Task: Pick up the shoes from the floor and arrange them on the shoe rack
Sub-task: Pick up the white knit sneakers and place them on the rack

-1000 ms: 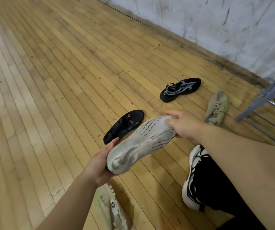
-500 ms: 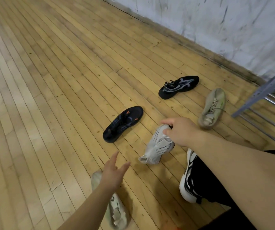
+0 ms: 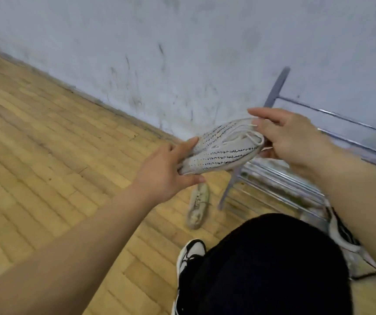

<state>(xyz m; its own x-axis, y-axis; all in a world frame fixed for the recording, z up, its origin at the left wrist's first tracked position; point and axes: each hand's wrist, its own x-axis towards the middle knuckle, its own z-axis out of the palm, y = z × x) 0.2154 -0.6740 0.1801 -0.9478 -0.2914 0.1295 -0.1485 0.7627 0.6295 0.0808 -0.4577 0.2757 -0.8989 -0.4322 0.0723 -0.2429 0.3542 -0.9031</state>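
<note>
Step in hand, by my read: carrying one shoe over to the shoe rack [image 3: 280, 178], not yet placed. The white knit shoe [image 3: 222, 147] w/ dark dashed stripes is held in the air just in front of the rack's near-left post, above its lower rails, laces up, roughly level. Left hand [image 3: 166, 171] is clamped on the toe end, thumb under, fingers over; right hand [image 3: 289, 138] is closed on the heel/collar end, though the index finger sticks out straight over the laces. So both hands are on the same shoe. Next move prob. calls for easing it fwd and down onto a rail tier, sole flat across the bars so it doesn't tip thru the gaps, then letting go one hand at a time. Re the rack as the only holder here: grey metal frame w/ thin rails, against the wall [image 3: 182, 53]; the tiers I can see look bare, but the picture is blurred there and the right arm hides part, so can't say for sure. Something black-and-white [image 3: 341, 233] sits at the rack's lower right; can't tell if it's on a rail or on the floor. A beige shoe [image 3: 198, 205] lies on the wood floor [image 3: 46, 155] just left of the rack's front post, directly below the held shoe, so at least that one is left to do.
</note>
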